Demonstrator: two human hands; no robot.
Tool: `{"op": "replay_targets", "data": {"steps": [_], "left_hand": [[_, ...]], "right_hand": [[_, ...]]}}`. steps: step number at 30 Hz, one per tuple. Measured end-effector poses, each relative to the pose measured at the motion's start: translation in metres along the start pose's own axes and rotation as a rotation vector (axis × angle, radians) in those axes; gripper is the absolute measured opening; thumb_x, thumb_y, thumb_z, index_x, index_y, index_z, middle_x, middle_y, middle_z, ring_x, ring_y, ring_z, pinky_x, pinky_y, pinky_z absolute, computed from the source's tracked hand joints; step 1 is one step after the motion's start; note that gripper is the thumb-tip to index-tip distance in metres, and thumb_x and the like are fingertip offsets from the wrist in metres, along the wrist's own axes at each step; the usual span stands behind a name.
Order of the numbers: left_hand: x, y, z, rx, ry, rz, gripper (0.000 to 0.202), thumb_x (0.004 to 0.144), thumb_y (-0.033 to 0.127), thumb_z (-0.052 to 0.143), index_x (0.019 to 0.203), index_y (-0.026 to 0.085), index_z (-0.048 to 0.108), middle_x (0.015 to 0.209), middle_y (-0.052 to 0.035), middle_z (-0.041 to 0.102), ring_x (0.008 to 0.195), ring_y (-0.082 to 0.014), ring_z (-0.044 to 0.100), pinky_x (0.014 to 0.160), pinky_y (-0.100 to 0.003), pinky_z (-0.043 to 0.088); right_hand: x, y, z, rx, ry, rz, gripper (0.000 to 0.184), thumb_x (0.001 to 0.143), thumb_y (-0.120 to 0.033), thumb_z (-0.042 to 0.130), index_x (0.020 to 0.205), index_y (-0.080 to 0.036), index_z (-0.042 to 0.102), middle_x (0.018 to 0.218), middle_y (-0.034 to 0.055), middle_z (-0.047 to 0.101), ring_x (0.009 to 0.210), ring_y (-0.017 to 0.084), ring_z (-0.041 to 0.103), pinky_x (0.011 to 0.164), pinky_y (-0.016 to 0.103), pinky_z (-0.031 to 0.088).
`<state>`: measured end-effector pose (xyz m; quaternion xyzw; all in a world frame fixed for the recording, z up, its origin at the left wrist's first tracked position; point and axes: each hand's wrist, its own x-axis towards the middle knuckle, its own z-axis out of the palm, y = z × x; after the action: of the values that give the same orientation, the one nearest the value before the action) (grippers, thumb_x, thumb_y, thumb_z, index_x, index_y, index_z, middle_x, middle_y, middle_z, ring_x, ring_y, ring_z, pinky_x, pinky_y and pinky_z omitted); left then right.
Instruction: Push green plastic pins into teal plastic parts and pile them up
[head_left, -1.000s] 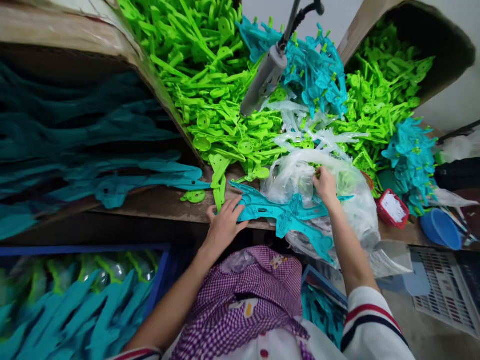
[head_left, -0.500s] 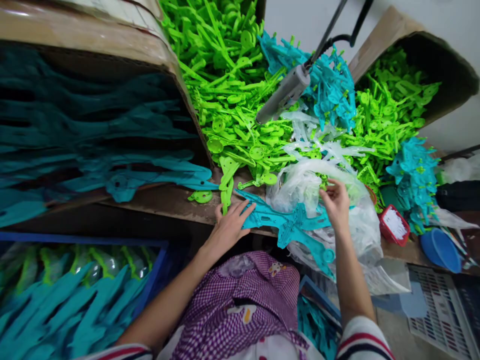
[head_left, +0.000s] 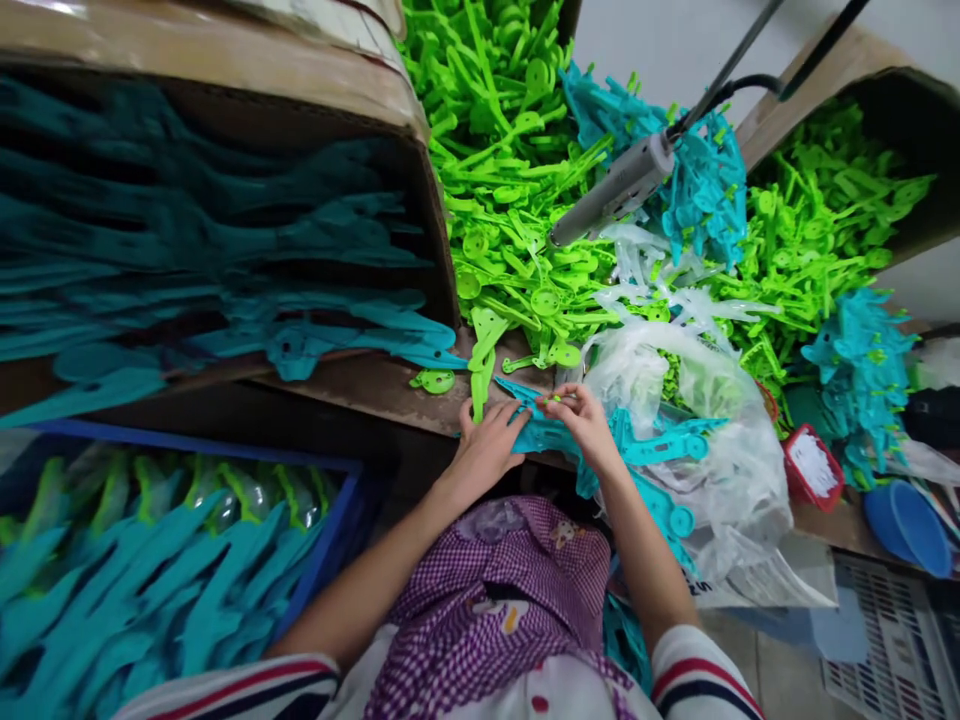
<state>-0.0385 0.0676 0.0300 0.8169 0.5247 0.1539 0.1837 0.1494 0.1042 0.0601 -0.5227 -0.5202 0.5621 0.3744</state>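
A branching teal plastic part (head_left: 651, 446) lies along the front edge of the bench. My left hand (head_left: 486, 447) grips its left end, fingers over the top; the thumb is close to a lime-green plastic arm (head_left: 481, 372). Over the same end, my right hand (head_left: 586, 428) pinches a tiny lime-green piece (head_left: 553, 400) between thumb and fingertips. That piece is right at the teal surface; whether it touches is hidden. The right arm of the teal part rests against a clear plastic bag (head_left: 720, 470) holding small green pieces.
Lime-green parts (head_left: 517, 240) are heaped behind my hands. A grey powered screwdriver (head_left: 615, 190) hangs above them. At left stand a cardboard box (head_left: 442, 250) of teal parts and a blue crate (head_left: 346, 510). A red tub (head_left: 811, 468) and blue bowl (head_left: 907, 528) sit at right.
My right hand has moved left from the plastic bag to the teal part, now with a tiny green piece in its fingertips. My left hand stays on the teal part. The view has shifted slightly.
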Motion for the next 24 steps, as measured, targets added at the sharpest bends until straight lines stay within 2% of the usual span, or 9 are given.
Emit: {"op": "replay_targets", "data": {"steps": [2, 4, 7, 10, 13, 20, 24], "left_hand": [[-0.001, 0.000, -0.001, -0.006, 0.004, 0.011, 0.063, 0.082, 0.019, 0.068, 0.141, 0.024, 0.047, 0.147, -0.0153, 0.048, 0.133, -0.0332, 0.045, 0.113, -0.065, 0.008], [-0.001, -0.001, -0.001, -0.011, 0.008, 0.015, 0.064, 0.082, 0.019, 0.068, 0.141, 0.025, 0.047, 0.148, -0.0152, 0.048, 0.133, -0.0332, 0.045, 0.113, -0.066, 0.007], [-0.001, -0.001, -0.001, -0.018, 0.013, 0.000, 0.065, 0.081, 0.020, 0.070, 0.141, 0.025, 0.047, 0.146, -0.0150, 0.049, 0.132, -0.0335, 0.046, 0.113, -0.066, 0.007], [0.000, 0.000, -0.001, -0.023, 0.018, -0.009, 0.063, 0.080, 0.020, 0.070, 0.140, 0.026, 0.049, 0.145, -0.0148, 0.051, 0.131, -0.0337, 0.046, 0.113, -0.065, 0.007], [0.001, -0.001, 0.000, -0.024, 0.017, -0.011, 0.064, 0.078, 0.020, 0.072, 0.138, 0.026, 0.051, 0.144, -0.0135, 0.052, 0.130, -0.0344, 0.047, 0.114, -0.064, 0.008], [0.003, -0.002, 0.000, -0.028, 0.008, -0.010, 0.057, 0.076, 0.022, 0.074, 0.131, 0.027, 0.056, 0.142, -0.0129, 0.054, 0.128, -0.0347, 0.046, 0.112, -0.066, 0.006], [0.003, -0.002, 0.001, -0.031, 0.036, -0.003, 0.057, 0.076, 0.021, 0.074, 0.130, 0.025, 0.056, 0.138, -0.0131, 0.056, 0.126, -0.0337, 0.048, 0.112, -0.066, 0.005]], "right_hand": [[-0.003, 0.001, -0.001, -0.046, 0.109, -0.042, 0.030, 0.077, -0.044, 0.072, 0.094, -0.021, 0.061, 0.092, 0.0024, 0.067, 0.085, 0.017, 0.065, 0.077, 0.029, 0.054], [-0.002, 0.006, 0.001, -0.072, 0.163, -0.051, 0.030, 0.077, -0.044, 0.072, 0.094, -0.020, 0.061, 0.087, 0.0014, 0.065, 0.076, 0.015, 0.062, 0.069, 0.027, 0.052], [0.007, 0.014, 0.007, -0.128, 0.091, -0.046, 0.032, 0.080, -0.046, 0.067, 0.097, -0.020, 0.061, 0.085, 0.0012, 0.065, 0.071, 0.015, 0.061, 0.065, 0.027, 0.052], [0.019, 0.018, 0.012, -0.365, 0.064, -0.120, 0.029, 0.084, -0.045, 0.063, 0.098, -0.019, 0.063, 0.088, 0.0027, 0.068, 0.076, 0.016, 0.062, 0.071, 0.028, 0.051], [0.026, 0.020, 0.015, -0.565, 0.070, -0.176, 0.026, 0.088, -0.041, 0.060, 0.098, -0.019, 0.065, 0.084, 0.0025, 0.068, 0.074, 0.016, 0.061, 0.070, 0.027, 0.048], [0.028, 0.021, 0.013, -0.571, 0.079, -0.182, 0.027, 0.091, -0.041, 0.055, 0.103, -0.018, 0.063, 0.088, 0.0030, 0.068, 0.072, 0.015, 0.060, 0.068, 0.025, 0.048], [0.031, 0.022, 0.017, -0.769, 0.005, -0.271, 0.020, 0.092, -0.030, 0.055, 0.106, -0.018, 0.065, 0.098, 0.0059, 0.069, 0.086, 0.017, 0.063, 0.081, 0.028, 0.048]]}}
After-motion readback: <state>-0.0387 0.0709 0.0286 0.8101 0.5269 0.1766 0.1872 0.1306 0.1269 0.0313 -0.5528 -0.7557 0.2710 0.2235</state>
